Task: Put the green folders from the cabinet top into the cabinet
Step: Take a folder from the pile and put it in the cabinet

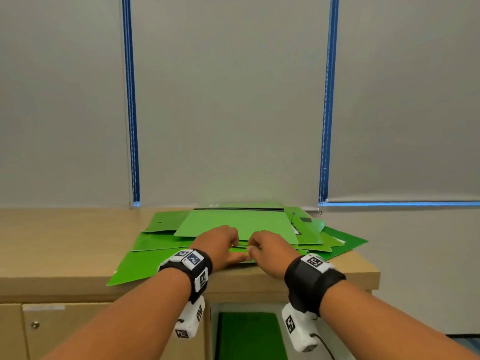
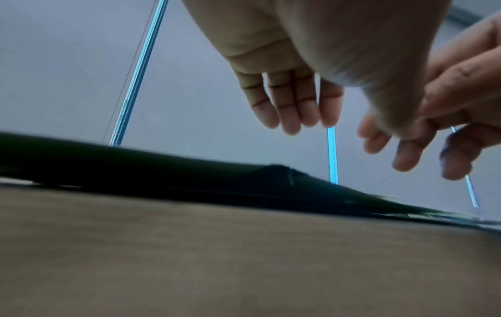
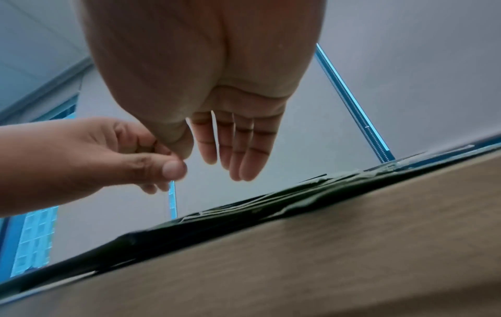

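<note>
Neither grip holds anything. In the head view the left hand [image 1: 220, 242] and right hand [image 1: 270, 249] sit side by side at lower centre, over the near edge of the folders [image 1: 239, 224], fingers loosely bent downward; whether the fingertips touch the stack cannot be told from here. The green folders lie in a loose, fanned pile on the cabinet top [image 1: 65, 245], across the middle of the frame, the lowest one jutting over the front edge at lower left. Below, at bottom centre, the cabinet [image 1: 15, 331] stands open, with a green folder [image 1: 249, 336] inside. Grey blinds [image 1: 228, 100] fill the upper frame.

In the left wrist view the left hand [image 2: 311, 64] hangs from the top centre, fingers [image 2: 290, 111] together and nearly straight, clear of the folders [image 2: 189, 173], which run as a dark band across the middle. The right hand [image 2: 447, 111] enters from the right edge, fingers slack. The cabinet top [image 2: 216, 257] fills the lower half.

In the right wrist view the right hand [image 3: 203, 75] comes down from the top centre, fingers [image 3: 238, 150] straight and close together, above the folders [image 3: 244, 214]. The left hand [image 3: 95, 154] reaches in from the left edge, thumb laid against bent fingers, nothing visible between them. The cabinet top [image 3: 325, 268] slants across the lower right.
</note>
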The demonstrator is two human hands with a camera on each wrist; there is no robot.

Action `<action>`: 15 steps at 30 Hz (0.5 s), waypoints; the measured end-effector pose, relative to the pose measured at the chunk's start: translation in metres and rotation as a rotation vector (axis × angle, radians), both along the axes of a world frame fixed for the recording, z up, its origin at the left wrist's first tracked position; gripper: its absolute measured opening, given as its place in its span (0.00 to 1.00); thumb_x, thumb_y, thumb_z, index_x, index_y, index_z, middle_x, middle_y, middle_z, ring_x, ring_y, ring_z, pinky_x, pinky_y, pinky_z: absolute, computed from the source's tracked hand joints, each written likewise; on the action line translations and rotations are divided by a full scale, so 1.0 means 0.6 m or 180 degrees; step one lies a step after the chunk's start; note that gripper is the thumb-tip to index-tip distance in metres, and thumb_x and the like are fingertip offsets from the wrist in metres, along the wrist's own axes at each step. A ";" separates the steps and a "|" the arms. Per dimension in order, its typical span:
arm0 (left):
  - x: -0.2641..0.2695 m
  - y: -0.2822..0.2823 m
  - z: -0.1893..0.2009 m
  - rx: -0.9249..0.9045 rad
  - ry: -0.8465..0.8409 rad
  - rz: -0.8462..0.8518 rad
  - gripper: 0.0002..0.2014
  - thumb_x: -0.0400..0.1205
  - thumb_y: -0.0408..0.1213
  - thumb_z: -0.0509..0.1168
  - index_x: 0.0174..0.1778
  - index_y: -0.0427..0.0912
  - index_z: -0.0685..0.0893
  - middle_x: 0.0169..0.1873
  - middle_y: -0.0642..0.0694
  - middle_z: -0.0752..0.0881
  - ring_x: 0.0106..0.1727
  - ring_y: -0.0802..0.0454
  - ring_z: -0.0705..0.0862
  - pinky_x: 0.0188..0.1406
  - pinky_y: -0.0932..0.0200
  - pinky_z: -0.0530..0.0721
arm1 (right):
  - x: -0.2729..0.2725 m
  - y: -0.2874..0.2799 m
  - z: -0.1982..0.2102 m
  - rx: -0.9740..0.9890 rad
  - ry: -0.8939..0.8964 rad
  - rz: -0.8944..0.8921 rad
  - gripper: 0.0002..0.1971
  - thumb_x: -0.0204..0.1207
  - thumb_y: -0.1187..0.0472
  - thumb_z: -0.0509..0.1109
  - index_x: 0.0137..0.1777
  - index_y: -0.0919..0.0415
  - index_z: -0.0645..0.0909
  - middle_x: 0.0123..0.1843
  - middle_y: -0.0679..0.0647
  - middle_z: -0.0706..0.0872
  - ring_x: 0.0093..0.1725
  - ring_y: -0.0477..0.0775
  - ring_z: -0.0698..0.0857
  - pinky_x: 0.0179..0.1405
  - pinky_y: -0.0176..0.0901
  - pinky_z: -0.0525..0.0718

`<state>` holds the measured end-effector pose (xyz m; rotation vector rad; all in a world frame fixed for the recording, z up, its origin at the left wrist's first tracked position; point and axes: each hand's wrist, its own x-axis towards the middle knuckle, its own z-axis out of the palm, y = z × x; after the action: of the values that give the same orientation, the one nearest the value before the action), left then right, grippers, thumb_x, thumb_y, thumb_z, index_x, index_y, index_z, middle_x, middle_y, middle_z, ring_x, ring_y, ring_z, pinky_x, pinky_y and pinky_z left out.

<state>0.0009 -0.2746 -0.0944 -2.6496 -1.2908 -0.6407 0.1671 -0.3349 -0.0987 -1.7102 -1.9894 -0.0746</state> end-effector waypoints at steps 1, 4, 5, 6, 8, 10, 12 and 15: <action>0.006 0.019 0.006 -0.0023 -0.0007 0.0017 0.22 0.74 0.64 0.67 0.55 0.52 0.80 0.53 0.52 0.81 0.53 0.51 0.82 0.50 0.54 0.80 | 0.004 0.013 0.010 -0.0083 0.0004 -0.0059 0.15 0.80 0.52 0.63 0.62 0.58 0.82 0.61 0.57 0.85 0.61 0.59 0.82 0.60 0.47 0.80; 0.028 0.075 0.010 -0.0352 0.0219 0.0185 0.31 0.80 0.50 0.66 0.78 0.47 0.67 0.79 0.47 0.65 0.77 0.47 0.70 0.73 0.53 0.72 | 0.016 0.049 0.023 -0.0199 0.0172 -0.0251 0.19 0.79 0.51 0.66 0.66 0.59 0.80 0.65 0.57 0.83 0.65 0.58 0.81 0.64 0.44 0.78; 0.036 0.090 0.010 -0.0507 0.0337 0.0250 0.34 0.80 0.46 0.65 0.82 0.45 0.61 0.83 0.45 0.57 0.81 0.47 0.65 0.77 0.53 0.67 | 0.021 0.059 0.026 -0.0182 0.0254 -0.0320 0.18 0.79 0.51 0.66 0.65 0.59 0.81 0.64 0.57 0.84 0.64 0.57 0.81 0.62 0.43 0.78; 0.043 0.101 0.010 -0.0653 0.0439 0.0317 0.36 0.81 0.43 0.64 0.84 0.44 0.57 0.85 0.44 0.51 0.83 0.46 0.61 0.79 0.53 0.64 | 0.026 0.068 0.028 -0.0156 0.0321 -0.0374 0.17 0.78 0.51 0.67 0.63 0.59 0.81 0.63 0.56 0.85 0.63 0.57 0.82 0.60 0.42 0.78; 0.058 0.118 0.003 -0.0751 0.0598 0.0483 0.39 0.80 0.44 0.64 0.84 0.43 0.52 0.85 0.43 0.46 0.84 0.45 0.56 0.82 0.48 0.59 | 0.035 0.079 0.030 -0.0145 0.0412 -0.0455 0.15 0.78 0.51 0.67 0.60 0.58 0.82 0.60 0.56 0.86 0.61 0.57 0.83 0.56 0.42 0.77; 0.068 0.125 -0.006 -0.0791 0.0745 0.0611 0.39 0.81 0.48 0.62 0.85 0.43 0.50 0.85 0.42 0.49 0.84 0.45 0.55 0.83 0.44 0.54 | 0.045 0.083 0.030 -0.0161 0.0436 -0.0493 0.14 0.78 0.51 0.67 0.58 0.58 0.83 0.59 0.56 0.86 0.59 0.57 0.83 0.54 0.41 0.77; 0.073 0.132 -0.014 -0.0882 0.0763 0.0656 0.38 0.82 0.51 0.60 0.85 0.44 0.50 0.84 0.42 0.56 0.83 0.44 0.60 0.81 0.44 0.57 | 0.054 0.084 0.029 -0.0221 0.0483 -0.0538 0.13 0.78 0.52 0.67 0.56 0.58 0.83 0.57 0.55 0.87 0.58 0.56 0.83 0.52 0.40 0.77; 0.068 0.136 -0.020 -0.0719 0.0966 0.0691 0.35 0.82 0.58 0.59 0.83 0.47 0.58 0.78 0.42 0.67 0.78 0.39 0.67 0.74 0.40 0.67 | 0.065 0.080 0.030 -0.0299 0.0444 -0.0636 0.12 0.78 0.53 0.67 0.54 0.59 0.84 0.56 0.56 0.88 0.58 0.57 0.84 0.52 0.41 0.78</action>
<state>0.0416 -0.1931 -0.1061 -2.5849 -1.6011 -0.0622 0.2060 -0.2867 -0.0808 -1.9152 -1.7425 0.0686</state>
